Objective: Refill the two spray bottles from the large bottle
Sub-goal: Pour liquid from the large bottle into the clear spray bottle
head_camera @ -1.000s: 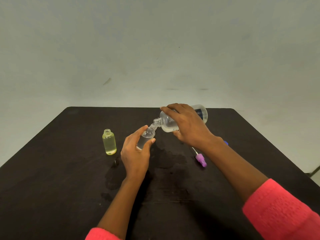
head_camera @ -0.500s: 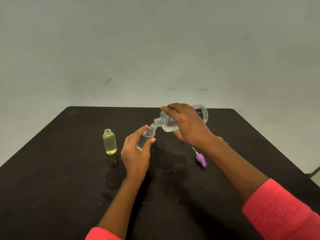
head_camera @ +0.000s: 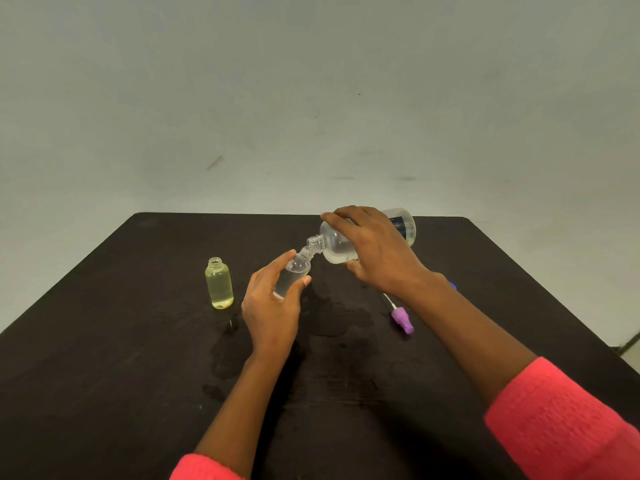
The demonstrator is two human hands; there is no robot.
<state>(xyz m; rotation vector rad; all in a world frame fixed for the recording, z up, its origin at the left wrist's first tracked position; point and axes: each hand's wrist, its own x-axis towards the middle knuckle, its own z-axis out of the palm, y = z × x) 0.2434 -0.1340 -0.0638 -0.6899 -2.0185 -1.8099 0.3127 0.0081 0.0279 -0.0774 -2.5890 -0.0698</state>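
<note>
While the right hand [head_camera: 377, 251] tips the large bottle [head_camera: 337, 245] on its side, neck down-left, its mouth meets the mouth of the small clear spray bottle [head_camera: 294, 271], which is tilted and held just left of the large bottle. Left hand [head_camera: 273, 306] fingers are wrapped around that small bottle's body; right-hand fingers are clamped over the large bottle from above. Step in hand: pouring into the clear spray bottle. The yellow spray bottle [head_camera: 219, 284] stands upright and uncapped on the desk [head_camera: 104, 341], well left of the large bottle, looks nearly full. Next move probably calls for righting the large bottle before overflow, then capping. A purple sprayer head [head_camera: 402, 319] with its tube lies below-right of the large bottle. Wet patches on the desk below it suggest spill risk. Stream itself not discernible; clear bottle's fill level hard to read; something blue is mostly hidden behind the right wrist.
</note>
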